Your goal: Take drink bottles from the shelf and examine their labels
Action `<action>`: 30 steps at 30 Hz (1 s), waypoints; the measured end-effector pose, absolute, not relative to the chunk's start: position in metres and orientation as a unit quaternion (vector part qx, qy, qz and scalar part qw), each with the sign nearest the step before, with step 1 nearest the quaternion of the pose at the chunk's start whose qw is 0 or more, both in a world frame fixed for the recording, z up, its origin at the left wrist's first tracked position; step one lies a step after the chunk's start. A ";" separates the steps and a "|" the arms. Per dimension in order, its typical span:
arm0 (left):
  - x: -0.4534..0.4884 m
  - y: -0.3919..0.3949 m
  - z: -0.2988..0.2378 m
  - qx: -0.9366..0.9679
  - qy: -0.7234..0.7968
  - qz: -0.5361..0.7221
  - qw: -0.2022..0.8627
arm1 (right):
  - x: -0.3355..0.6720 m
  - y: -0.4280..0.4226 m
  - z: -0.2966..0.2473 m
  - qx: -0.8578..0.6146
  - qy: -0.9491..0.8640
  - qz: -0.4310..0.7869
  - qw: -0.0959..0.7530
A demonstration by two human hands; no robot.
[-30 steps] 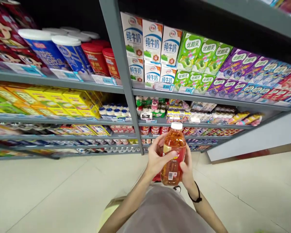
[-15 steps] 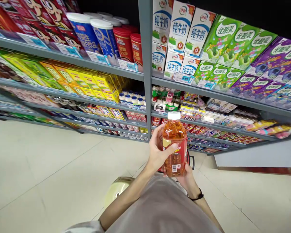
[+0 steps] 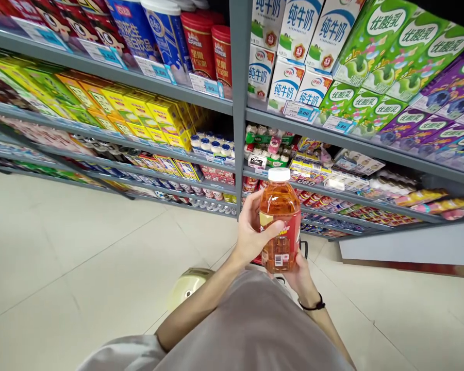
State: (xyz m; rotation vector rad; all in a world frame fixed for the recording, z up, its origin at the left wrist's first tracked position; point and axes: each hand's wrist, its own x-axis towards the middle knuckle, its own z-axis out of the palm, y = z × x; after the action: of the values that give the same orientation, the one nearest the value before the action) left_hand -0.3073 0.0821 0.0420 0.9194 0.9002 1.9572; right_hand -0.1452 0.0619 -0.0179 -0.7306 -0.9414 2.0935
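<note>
A clear bottle of amber drink point(image 3: 280, 221) with a white cap and a red and gold label stands upright between my hands in front of my body. My left hand point(image 3: 252, 234) wraps around its left side, with the thumb lying across the label. Low on the right, my right hand point(image 3: 298, 273) holds the base; most of its fingers are hidden under and behind the bottle. A black band point(image 3: 313, 304) circles my right wrist. The label's barcode faces me.
Shelves hold milk cartons point(image 3: 299, 26), green drink cartons point(image 3: 386, 44), red cans point(image 3: 199, 46) and yellow boxes point(image 3: 154, 116). A grey upright post point(image 3: 239, 87) divides the shelving. On the tiled floor, a pale yellow-green rounded object point(image 3: 185, 288) sits beside my left arm.
The view has tilted slightly, so the upper shelves sit higher and the cartons look larger. Both hands keep the bottle in nearly the same pose.
</note>
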 end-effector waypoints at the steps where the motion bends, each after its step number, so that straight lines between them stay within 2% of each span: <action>1: -0.306 0.082 0.041 0.360 0.350 0.769 0.396 | -0.145 0.061 -0.017 -0.287 -0.370 0.808 0.358; 7: -0.306 0.080 0.032 0.338 0.304 0.769 0.449 | -0.134 0.063 -0.023 -0.340 -0.431 0.746 0.378; 12: -0.315 0.082 0.017 0.336 0.295 0.741 0.502 | -0.122 0.077 -0.017 -0.380 -0.532 0.589 0.476; 17: -0.321 0.085 0.018 0.352 0.244 0.736 0.524 | -0.121 0.080 -0.002 -0.372 -0.647 0.426 0.512; 25: -0.330 0.079 0.037 0.360 0.237 0.728 0.533 | -0.110 0.079 -0.006 -0.310 -0.798 0.075 0.512; 30: -0.332 0.075 0.042 0.387 0.211 0.715 0.543 | -0.107 0.076 -0.006 -0.309 -0.804 0.025 0.507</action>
State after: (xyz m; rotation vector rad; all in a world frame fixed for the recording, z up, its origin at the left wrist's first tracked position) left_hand -0.3319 0.0749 0.0419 0.9181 0.5014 1.6983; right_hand -0.1074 0.0764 -0.0060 -0.7438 -1.9389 0.0611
